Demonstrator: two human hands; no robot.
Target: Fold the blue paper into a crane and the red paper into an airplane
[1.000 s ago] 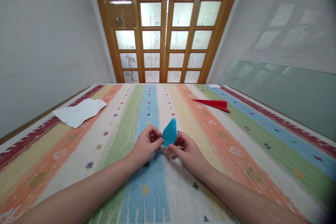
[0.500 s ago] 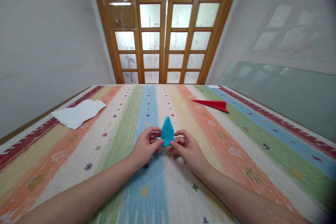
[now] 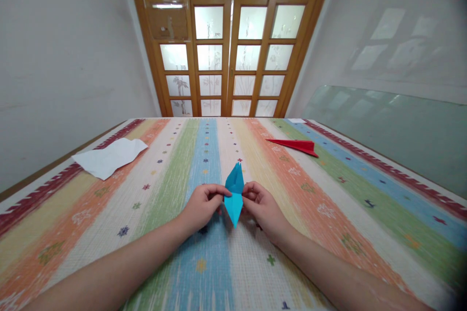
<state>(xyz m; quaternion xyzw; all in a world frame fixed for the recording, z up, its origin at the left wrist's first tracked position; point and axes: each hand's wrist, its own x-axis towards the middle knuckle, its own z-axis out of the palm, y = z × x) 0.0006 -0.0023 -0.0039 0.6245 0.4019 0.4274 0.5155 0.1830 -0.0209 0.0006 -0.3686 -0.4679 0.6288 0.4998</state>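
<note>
A folded piece of blue origami paper is held up over the near middle of the table, in the shape of a long diamond. Its upper end splits into narrow points, and its lower end comes to one tip. My left hand pinches its left edge at mid-height between thumb and forefinger. My right hand grips the right edge with thumb and fingers, the other fingers curled behind. Part of the paper's back is hidden from me.
A red paper plane lies on the striped tablecloth at the right. On the left rests a creased white sheet of paper. Beyond the table's far edge stand wooden doors with glass panes. A glass panel leans along the right wall.
The blue paper has gone from a short pointed shape with a flat base to a long diamond, with a lower flap now pointing down. Both hands have shifted slightly along its edges.
</note>
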